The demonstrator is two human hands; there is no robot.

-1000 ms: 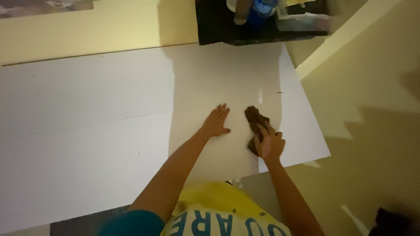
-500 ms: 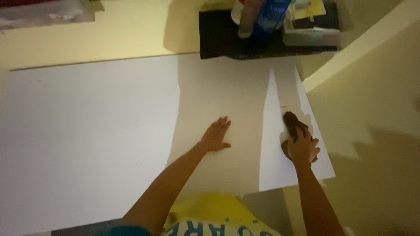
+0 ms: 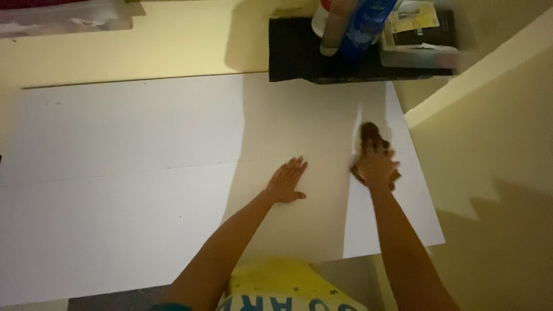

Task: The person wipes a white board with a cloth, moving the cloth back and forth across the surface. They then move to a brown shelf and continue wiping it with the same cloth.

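Head view, looking down on one large white board point(image 3: 132, 173) that fills the middle of the frame and lies on a pale yellow floor point(image 3: 489, 190). A faint straight crease crosses the board from left to right at mid-height. Two bare hands, both the person's own, rest on the board. The left hand point(image 3: 286, 182), just right of centre, lies flat with palm down and fingers spread; it holds nothing. The right hand point(image 3: 375, 167), further right and near the board's right edge, is closed over one dark brown cloth point(image 3: 370, 135) and presses it against the white surface; the bunched end of the cloth sticks out beyond the fingertips toward the top of the frame. The hand is blurred, so single fingers cannot be told apart. The two hands are well apart.

At the upper centre-right, touching the board's far edge, stands one black tray point(image 3: 299, 55) holding one blue bottle point(image 3: 363, 29), one brownish cylinder point(image 3: 333, 34) beside it, and one clear plastic box point(image 3: 417, 55) at its right end. A yellow shirt point(image 3: 276, 291) shows at the bottom edge.
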